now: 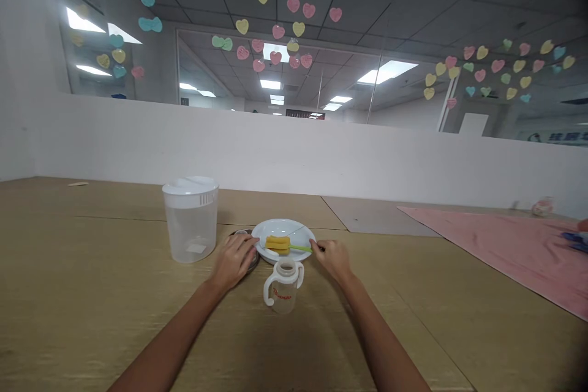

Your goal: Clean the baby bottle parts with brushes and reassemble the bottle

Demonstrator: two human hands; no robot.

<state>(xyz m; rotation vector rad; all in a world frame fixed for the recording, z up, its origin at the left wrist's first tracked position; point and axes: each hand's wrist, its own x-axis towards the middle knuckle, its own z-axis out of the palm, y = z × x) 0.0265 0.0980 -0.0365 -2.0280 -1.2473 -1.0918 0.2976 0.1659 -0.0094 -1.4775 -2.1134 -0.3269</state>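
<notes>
A white plate [301, 235] sits in front of me with a sponge brush [278, 244] on it, its head yellow and its handle green. The thumb and fingers of my right hand [334, 259] are closed round the handle's end at the plate's right rim. My left hand [234, 259] has its fingers stretched out over a dark round dish or lid [252, 264], fingertips at the plate's left rim. This round thing is mostly hidden by that hand. Nearer to me, a clear cup [283, 297] with two white handles stands upright, without a lid.
Left of the plate stands a tall translucent bucket [190, 226] with a white lid. A pink cloth [500, 245] covers the table's right side, beside a grey sheet [372, 214]. A low white wall [285, 153] with glass above closes off the back.
</notes>
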